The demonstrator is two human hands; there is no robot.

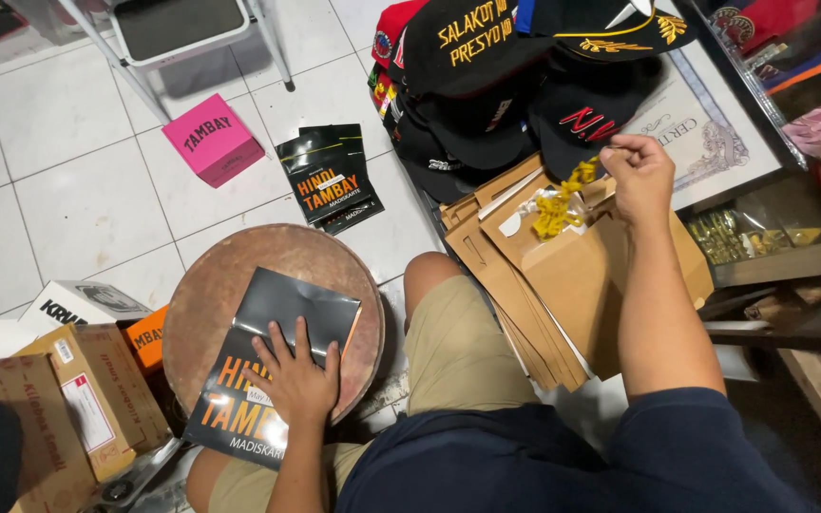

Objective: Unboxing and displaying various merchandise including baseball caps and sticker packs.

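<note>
head view: left hand (298, 380) lies flat, fingers spread, pressing a black pouch (273, 366) onto a round rusty tray (230, 271). right hand (640, 176) is raised, fingers pinched on yellow ties (559, 204) over brown paper bags (572, 275). black caps (486, 85) are stacked behind, pink box (212, 139) on the floor.

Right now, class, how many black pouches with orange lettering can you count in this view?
3: one pouch lies under the left hand on the round stool; two overlapping pouches lie on the floor tiles. More may be hidden.
</note>
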